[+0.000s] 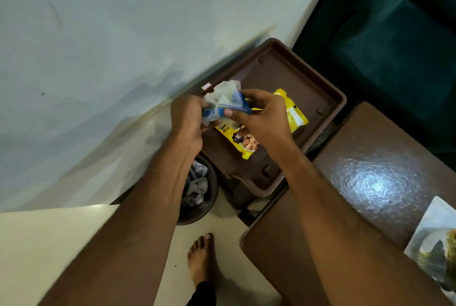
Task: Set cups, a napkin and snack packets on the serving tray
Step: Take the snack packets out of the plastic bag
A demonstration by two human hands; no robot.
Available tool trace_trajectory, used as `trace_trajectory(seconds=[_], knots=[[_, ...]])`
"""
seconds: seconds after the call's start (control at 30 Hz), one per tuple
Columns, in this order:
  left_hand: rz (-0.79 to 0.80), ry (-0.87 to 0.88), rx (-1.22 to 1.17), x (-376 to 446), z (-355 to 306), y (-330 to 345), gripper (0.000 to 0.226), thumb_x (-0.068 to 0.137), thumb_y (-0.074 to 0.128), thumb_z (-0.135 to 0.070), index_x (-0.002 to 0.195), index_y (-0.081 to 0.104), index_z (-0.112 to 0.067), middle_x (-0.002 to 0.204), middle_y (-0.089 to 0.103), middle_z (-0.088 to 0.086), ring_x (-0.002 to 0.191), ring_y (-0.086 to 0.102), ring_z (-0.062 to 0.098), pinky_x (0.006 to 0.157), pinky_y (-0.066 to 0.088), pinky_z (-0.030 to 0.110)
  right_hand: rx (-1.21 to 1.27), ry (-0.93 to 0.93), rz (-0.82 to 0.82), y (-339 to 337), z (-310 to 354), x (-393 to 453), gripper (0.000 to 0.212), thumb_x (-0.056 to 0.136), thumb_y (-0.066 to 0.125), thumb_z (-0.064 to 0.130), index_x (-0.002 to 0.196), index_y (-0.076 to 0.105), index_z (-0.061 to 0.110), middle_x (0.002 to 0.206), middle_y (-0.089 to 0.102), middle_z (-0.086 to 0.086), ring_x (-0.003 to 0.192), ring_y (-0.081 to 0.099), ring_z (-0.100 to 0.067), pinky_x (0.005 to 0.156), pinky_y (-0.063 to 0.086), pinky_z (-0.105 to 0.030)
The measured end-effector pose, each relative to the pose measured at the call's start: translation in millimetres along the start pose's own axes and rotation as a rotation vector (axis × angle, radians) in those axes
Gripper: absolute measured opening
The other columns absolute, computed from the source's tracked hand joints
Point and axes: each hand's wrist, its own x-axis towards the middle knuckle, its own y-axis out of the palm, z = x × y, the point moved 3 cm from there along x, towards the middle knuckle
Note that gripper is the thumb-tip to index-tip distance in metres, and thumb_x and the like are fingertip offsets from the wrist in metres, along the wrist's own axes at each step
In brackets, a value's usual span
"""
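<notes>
A brown plastic serving tray (308,78) stands against the pale wall. On it lies a yellow snack packet (294,114), partly hidden under my hands. Above the tray's near-left part I hold a crumpled clear and blue packet (225,98) with both hands. My left hand (187,120) grips its left end, and my right hand (259,118) pinches its right end with thumb and fingers. No cups or napkin are in sight.
A dark round bin (207,197) with crumpled paper sits below the tray on the pale floor. To the right is a brown table (283,244) with a picture card (434,244). A dark green sofa (394,46) fills the upper right. My bare foot (201,256) is on the floor.
</notes>
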Motion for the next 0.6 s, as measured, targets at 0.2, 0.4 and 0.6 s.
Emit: trace_trajectory(seconds=[0.2,0.4,0.6], knots=[[0.181,0.167,-0.003,-16.2,11.5,-29.5,0.034,0.071,0.06,-0.015,0.101,0.075,-0.005,0.089,0.079,0.011,0.074,0.076,0.024,0.055,0.062,0.031,-0.297,-0.121,-0.186,33.7,0.9,-2.7,0.061,0.068,0.094,0.027,0.12,0.065,0.013,0.079,0.066,0.0,0.067,0.06,-0.014,0.06,0.05,-0.034],[-0.196,0.376,0.232,-13.5,36.2,-95.3,0.031,0.079,0.088,-0.012,0.106,0.073,-0.009,0.104,0.072,0.001,0.08,0.078,0.016,0.058,0.066,0.036,-0.416,-0.256,-0.091,79.3,4.2,-21.2,0.036,0.069,0.085,0.012,0.105,0.079,0.012,0.106,0.066,-0.003,0.088,0.06,-0.006,0.08,0.059,-0.031],[-0.457,0.258,0.422,-1.9,52.4,-154.3,0.031,0.068,0.095,-0.017,0.093,0.077,-0.015,0.089,0.076,0.003,0.077,0.076,0.022,0.067,0.066,0.045,-0.623,-0.349,0.258,132.8,-17.9,-59.4,0.035,0.079,0.08,0.017,0.112,0.075,0.009,0.109,0.066,-0.011,0.094,0.069,-0.026,0.082,0.059,-0.036]])
